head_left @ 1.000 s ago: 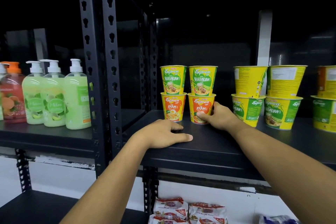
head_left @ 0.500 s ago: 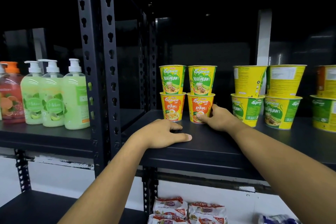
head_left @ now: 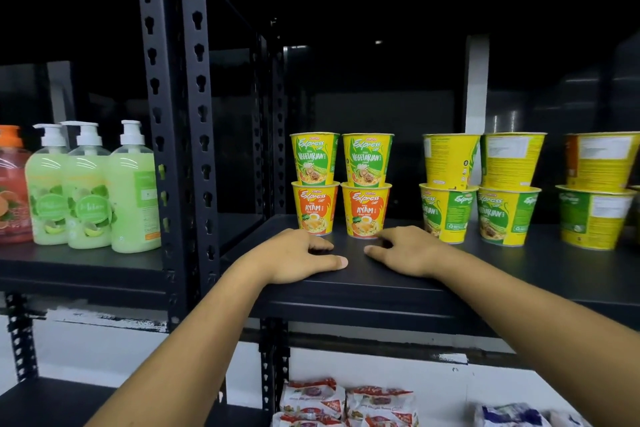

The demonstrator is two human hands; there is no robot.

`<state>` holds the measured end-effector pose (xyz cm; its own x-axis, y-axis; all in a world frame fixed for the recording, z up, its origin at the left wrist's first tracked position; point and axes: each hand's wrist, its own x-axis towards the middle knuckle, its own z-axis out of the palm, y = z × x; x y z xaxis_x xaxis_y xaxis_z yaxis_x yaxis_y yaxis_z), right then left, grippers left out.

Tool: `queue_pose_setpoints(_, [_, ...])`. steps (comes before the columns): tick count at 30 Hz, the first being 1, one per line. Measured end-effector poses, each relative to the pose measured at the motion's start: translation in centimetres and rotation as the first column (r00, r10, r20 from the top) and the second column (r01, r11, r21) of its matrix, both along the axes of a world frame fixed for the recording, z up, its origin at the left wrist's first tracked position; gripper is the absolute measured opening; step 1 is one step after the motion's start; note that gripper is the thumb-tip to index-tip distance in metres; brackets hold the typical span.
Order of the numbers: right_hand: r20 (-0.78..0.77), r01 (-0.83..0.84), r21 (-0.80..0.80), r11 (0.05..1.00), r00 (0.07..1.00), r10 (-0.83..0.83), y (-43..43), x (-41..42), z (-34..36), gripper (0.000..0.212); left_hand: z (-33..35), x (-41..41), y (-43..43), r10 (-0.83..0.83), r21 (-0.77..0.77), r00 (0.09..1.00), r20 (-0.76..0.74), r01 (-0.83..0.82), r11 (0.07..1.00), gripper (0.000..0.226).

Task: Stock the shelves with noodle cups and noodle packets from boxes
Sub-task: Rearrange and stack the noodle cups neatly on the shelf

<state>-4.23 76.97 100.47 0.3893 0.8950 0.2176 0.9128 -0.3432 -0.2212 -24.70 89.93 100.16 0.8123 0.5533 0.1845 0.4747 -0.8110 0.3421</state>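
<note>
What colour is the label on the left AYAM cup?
Left AYAM cup: orange on yellow, head view.

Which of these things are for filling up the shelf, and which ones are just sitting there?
For the job:
- noodle cups, stacked in twos on the shelf
- noodle packets, lower down

Just sitting there:
- soap bottles, on the left

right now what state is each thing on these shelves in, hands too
left hand, relaxed, resting on shelf, holding nothing
right hand, relaxed on shelf, holding nothing
ayam cups, upright, labels forward
vegetarian cups, upright, stacked on ayam cups
right-side cups, stacked, labels turned aside
soap bottles, upright, pumps on
noodle packets, lying flat below
</note>
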Motion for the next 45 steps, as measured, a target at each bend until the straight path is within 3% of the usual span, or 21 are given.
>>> queue_pose_setpoints(6, [-0.041, -0.184, -0.127, 0.975, 0.983, 0.180, -7.2, 0.8, 0.8, 0.056, 0.4, 0.8, -0.4, -0.042, 0.052, 0.998, -0.052, 0.045, 0.998, 0.068])
queue_pose_setpoints(11, [-0.035, -0.055, -0.251, 0.966, 0.998, 0.048, -11.0, 4.0, 1.8, 0.060, 1.2, 4.5, -2.7, -0.153, 0.098, 0.979, -0.134, 0.167, 0.981, 0.061])
queue_pose_setpoints(15, [-0.038, 0.054, -0.255, 0.965, 0.997, -0.066, -13.6, 7.3, 1.5, 0.064, 1.6, 9.3, -5.7, -0.243, 0.137, 0.952, -0.187, 0.270, 0.953, 0.060])
queue_pose_setpoints(19, [-0.077, 0.106, -0.231, 0.967, 0.989, -0.127, -15.5, 10.2, 1.5, 0.071, 2.2, 13.3, -7.1, -0.219, 0.179, 0.953, -0.210, 0.258, 0.949, 0.064])
queue_pose_setpoints(25, [-0.151, 0.072, -0.125, 0.990, 0.984, -0.091, -15.9, 12.6, 0.3, 0.076, 3.4, 17.6, -7.0, -0.060, 0.108, 0.998, 0.010, 0.059, 0.992, 0.066])
queue_pose_setpoints(28, [-0.141, 0.050, -0.108, 0.993, 0.988, -0.065, -15.7, 13.0, -0.2, 0.068, 3.5, 19.5, -6.1, 0.041, -0.074, 0.992, 0.117, -0.032, 0.997, 0.094])
queue_pose_setpoints(30, [-0.138, 0.040, -0.113, 0.993, 0.989, -0.056, -15.7, 13.3, -0.3, 0.069, 3.3, 20.9, -5.7, 0.058, -0.283, 0.981, 0.187, -0.002, 0.959, 0.109])
queue_pose_setpoints(32, [-0.130, 0.031, -0.119, 0.992, 0.990, -0.047, -15.6, 13.5, -0.4, 0.071, 3.1, 22.3, -5.5, 0.073, -0.479, 0.960, 0.268, 0.067, 0.875, 0.109])
queue_pose_setpoints(34, [-0.115, 0.016, -0.125, 0.992, 0.993, -0.030, -15.6, 13.7, -0.3, 0.071, 3.2, 23.5, -5.5, 0.099, -0.578, 0.934, 0.344, 0.128, 0.806, 0.106])
queue_pose_setpoints(37, [-0.094, 0.001, -0.134, 0.991, 0.995, -0.014, -15.6, 13.9, -0.3, 0.071, 3.2, 24.6, -5.7, 0.129, -0.594, 0.897, 0.423, 0.167, 0.787, 0.109])
queue_pose_setpoints(45, [-0.122, -0.021, -0.092, 0.996, 0.993, 0.010, -15.3, 14.7, -0.6, 0.076, 2.6, 22.5, -8.3, 0.137, -0.442, 0.870, 0.473, 0.100, 0.891, 0.097])
